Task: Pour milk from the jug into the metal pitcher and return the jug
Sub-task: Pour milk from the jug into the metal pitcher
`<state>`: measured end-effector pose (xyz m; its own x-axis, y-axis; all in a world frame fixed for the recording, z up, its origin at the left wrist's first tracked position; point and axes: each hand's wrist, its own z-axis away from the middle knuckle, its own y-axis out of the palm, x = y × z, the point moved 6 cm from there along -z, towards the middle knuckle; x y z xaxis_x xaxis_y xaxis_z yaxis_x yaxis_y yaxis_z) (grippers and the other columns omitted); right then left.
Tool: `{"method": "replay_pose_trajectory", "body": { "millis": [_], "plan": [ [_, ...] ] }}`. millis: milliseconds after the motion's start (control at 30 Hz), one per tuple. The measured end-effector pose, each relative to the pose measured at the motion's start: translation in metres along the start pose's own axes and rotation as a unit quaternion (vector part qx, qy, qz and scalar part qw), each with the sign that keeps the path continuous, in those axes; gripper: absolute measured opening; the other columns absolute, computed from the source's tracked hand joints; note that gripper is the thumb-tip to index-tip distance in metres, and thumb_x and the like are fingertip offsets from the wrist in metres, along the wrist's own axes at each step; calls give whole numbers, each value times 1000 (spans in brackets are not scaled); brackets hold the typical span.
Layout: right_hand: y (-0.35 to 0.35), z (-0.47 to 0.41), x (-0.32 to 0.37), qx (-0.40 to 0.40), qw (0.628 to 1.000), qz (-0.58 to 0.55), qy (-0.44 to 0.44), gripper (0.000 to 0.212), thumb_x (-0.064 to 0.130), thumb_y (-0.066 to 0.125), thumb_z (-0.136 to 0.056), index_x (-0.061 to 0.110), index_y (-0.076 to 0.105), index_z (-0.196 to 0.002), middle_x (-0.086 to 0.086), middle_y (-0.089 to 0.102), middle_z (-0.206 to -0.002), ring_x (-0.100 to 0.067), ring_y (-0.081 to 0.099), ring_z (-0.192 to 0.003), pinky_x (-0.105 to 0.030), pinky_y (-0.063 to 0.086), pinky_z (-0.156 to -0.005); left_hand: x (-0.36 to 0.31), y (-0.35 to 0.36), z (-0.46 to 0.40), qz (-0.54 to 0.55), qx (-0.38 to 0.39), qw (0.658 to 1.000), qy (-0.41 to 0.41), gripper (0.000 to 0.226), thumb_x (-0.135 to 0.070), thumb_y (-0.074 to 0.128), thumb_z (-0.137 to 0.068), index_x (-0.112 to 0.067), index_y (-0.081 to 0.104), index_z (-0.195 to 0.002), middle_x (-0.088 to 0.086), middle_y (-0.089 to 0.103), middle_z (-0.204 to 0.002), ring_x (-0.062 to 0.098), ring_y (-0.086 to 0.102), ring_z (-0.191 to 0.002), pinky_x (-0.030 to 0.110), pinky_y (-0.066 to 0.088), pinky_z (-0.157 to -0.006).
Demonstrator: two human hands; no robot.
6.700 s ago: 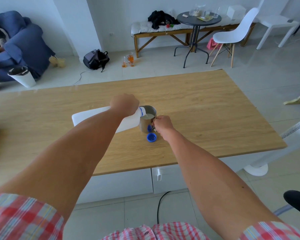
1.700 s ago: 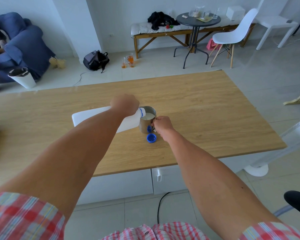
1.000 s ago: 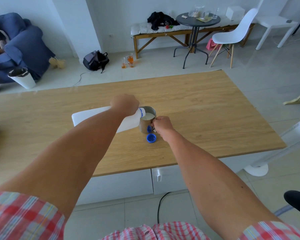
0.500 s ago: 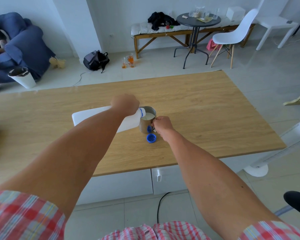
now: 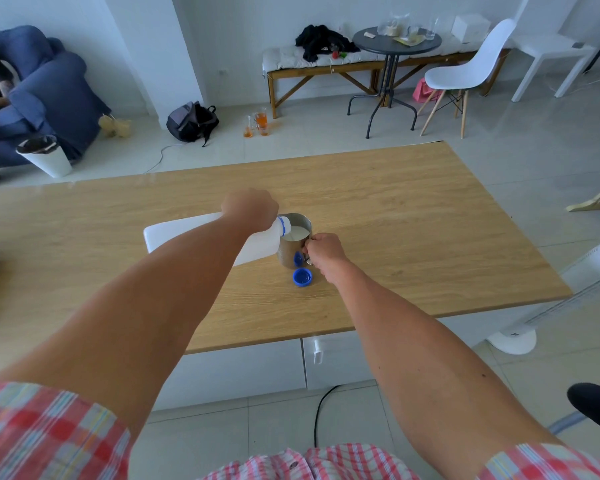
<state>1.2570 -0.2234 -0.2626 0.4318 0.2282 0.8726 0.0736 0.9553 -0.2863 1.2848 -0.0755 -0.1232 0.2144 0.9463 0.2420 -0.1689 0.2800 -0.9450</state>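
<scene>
A white plastic milk jug (image 5: 174, 233) lies tipped almost level over the wooden table (image 5: 413, 216), its blue-ringed mouth over the rim of the metal pitcher (image 5: 288, 252). My left hand (image 5: 250, 207) grips the jug near its neck. Milk shows inside the pitcher, high up its wall. My right hand (image 5: 324, 251) is closed on the pitcher's handle at its right side. The jug's blue cap (image 5: 302, 277) lies open side up on the table just in front of the pitcher.
The table's near edge runs just below my forearms, with white drawers under it. A white fan stand (image 5: 513, 339) is at the table's right corner. Behind the table are a backpack (image 5: 192, 121), a white bin (image 5: 45, 155), a round side table and a white chair.
Almost nothing has moved. The jug stays tipped at the same angle over the pitcher and both hands hold their grips.
</scene>
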Motion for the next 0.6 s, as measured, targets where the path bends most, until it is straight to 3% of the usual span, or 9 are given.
{"method": "replay_pose_trajectory", "body": {
  "millis": [200,600],
  "plan": [
    [0,0,1,-2,1000,6,-2,21,7,47,-96,9,65,-85,-10,54,-76,-18,43,-63,-32,34,-55,0,-2,0,6,8,1000,-6,17,-11,46,-99,-11,62,-104,4,51,-81,30,62,-91,42,53,-81],
    [0,-1,-1,-7,1000,3,7,23,6,46,-95,4,69,-91,-8,56,-74,-17,44,-61,-30,35,-53,0,-2,0,22,4,1000,-13,21,-12,45,-100,-9,63,-109,5,53,-82,29,62,-91,40,51,-78]
  ]
}}
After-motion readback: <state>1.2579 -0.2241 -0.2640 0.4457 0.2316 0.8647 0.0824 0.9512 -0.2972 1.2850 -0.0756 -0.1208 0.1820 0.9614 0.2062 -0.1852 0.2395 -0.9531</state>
